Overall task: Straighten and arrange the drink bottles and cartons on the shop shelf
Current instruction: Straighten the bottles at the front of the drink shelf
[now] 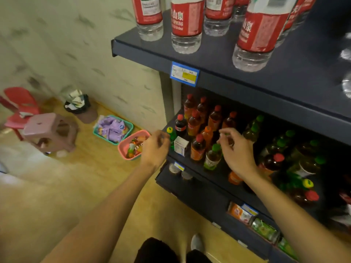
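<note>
Left hand (pixel 154 147): at the left end of the middle shelf (pixel 214 173), fingers curled, fingertips close to the yellow-capped green bottle (pixel 171 134); cannot tell whether it grips the bottle or only touches it.
Right hand (pixel 235 149): over the front rows of the same shelf, thumb and fingers bent together near a green cap; blur hides whether anything is pinched.
Carton (pixel 180 145): small white one, tilted, at the shelf's front left, just beside the yellow-capped bottle and below the dark cola bottle (pixel 180 125).
Red-capped tea bottles (pixel 197 118): several upright in rows behind the carton, amber liquid.
Front tea bottle (pixel 198 148): red cap, orange label, right of the carton.
Green-capped bottle (pixel 213 156): upright at the front edge, just left of the right hand.
Right side of shelf: larger green-capped bottles (pixel 303 158) crowded together, some leaning.
Top shelf (pixel 218 59): water bottles (pixel 187 25) with red labels, standing apart; blue price tag (pixel 184 73) on its edge.
Bottom shelf: snack packets (pixel 262 226) along the front.
Floor (pixel 57 186): pink basket (pixel 133 147) and teal basket (pixel 114 129) of goods, pink stool (pixel 50 131), full bin (pixel 79 107), red chair (pixel 20 105).
</note>
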### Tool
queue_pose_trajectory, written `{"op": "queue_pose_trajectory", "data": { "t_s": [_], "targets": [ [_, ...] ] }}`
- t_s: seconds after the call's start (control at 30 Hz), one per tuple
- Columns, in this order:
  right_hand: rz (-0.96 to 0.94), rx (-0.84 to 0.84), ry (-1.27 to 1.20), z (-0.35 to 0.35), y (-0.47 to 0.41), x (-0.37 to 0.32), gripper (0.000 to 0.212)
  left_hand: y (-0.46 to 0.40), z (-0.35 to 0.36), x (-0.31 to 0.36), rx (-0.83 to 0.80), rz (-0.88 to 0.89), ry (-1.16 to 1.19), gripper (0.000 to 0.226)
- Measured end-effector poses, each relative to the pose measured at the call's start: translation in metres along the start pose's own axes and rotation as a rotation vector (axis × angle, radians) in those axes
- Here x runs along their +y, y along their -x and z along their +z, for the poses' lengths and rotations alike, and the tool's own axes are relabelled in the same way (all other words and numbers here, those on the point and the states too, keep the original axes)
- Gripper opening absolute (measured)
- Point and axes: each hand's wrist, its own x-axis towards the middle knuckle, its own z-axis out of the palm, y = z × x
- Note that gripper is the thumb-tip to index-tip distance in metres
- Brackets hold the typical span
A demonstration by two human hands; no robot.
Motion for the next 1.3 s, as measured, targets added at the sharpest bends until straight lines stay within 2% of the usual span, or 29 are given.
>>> {"op": "queue_pose_trajectory", "data": {
  "t_s": [0.23, 0.43, 0.63, 0.8, 1.03, 1.2, 1.3],
  "targets": [
    [0.057, 0.184, 0.077, 0.029, -0.007, -0.006, 0.019, -0.057, -0.002, -0.016, -0.257, 0.063, -0.03, 0.017],
    [0.222, 0.33, 0.095, 0.077, 0.011, -0.024, 0.017, -0.103, -0.013, -0.049, -0.42, 0.137, -0.077, 0.013],
    [0.312, 0.373, 0.076, 0.121, 0.038, -0.041, 0.017, -0.137, -0.023, -0.082, -0.488, 0.252, -0.288, 0.013],
    [0.353, 0.425, 0.086, 0.134, 0.053, -0.049, 0.014, -0.157, -0.014, -0.095, -0.523, 0.334, -0.542, 0.023],
    [0.361, 0.473, 0.05, 0.129, 0.041, -0.06, 0.015, -0.154, 0.018, -0.081, -0.533, 0.386, -0.588, 0.028],
    [0.354, 0.482, 0.029, 0.132, 0.022, -0.059, 0.015, -0.158, 0.037, -0.086, -0.561, 0.49, -0.758, 0.042],
    [0.368, 0.482, 0.004, 0.137, 0.011, -0.06, 0.014, -0.167, 0.048, -0.091, -0.559, 0.496, -0.783, 0.042]
  ]
}}
